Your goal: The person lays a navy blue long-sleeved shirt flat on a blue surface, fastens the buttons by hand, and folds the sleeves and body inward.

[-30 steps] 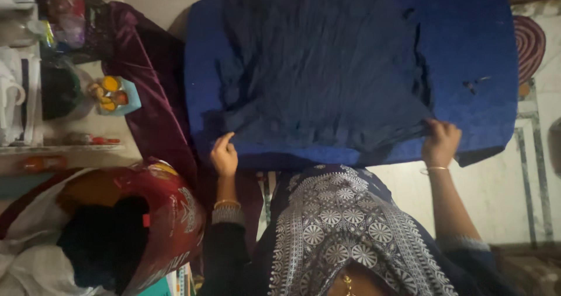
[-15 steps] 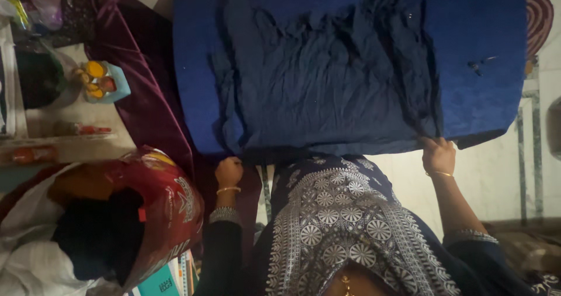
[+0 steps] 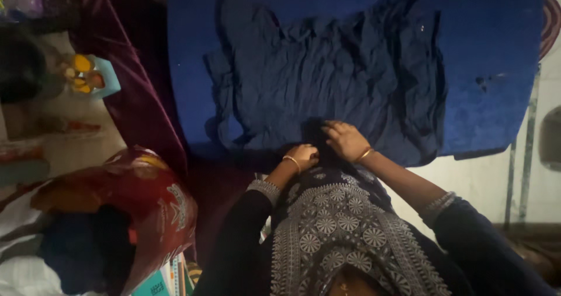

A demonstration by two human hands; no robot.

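— Where are the hands?
— Left hand (image 3: 304,154) and right hand (image 3: 345,139) meet, both pinching the near edge of the dark blue garment (image 3: 327,85).
— And the garment?
— Spread ahead of them on the blue bench (image 3: 491,50).

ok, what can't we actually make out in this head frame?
Head view only:
- Grip of the left hand and right hand: fingers curl into the near edge of the dark blue garment; whether they pinch it is unclear, dim and dark on dark.
- Red bag: contents only a dark mass in shadow.
- Small teal box: yellow items inside blurred.
- Blue padded surface: far side cut off by the top edge.
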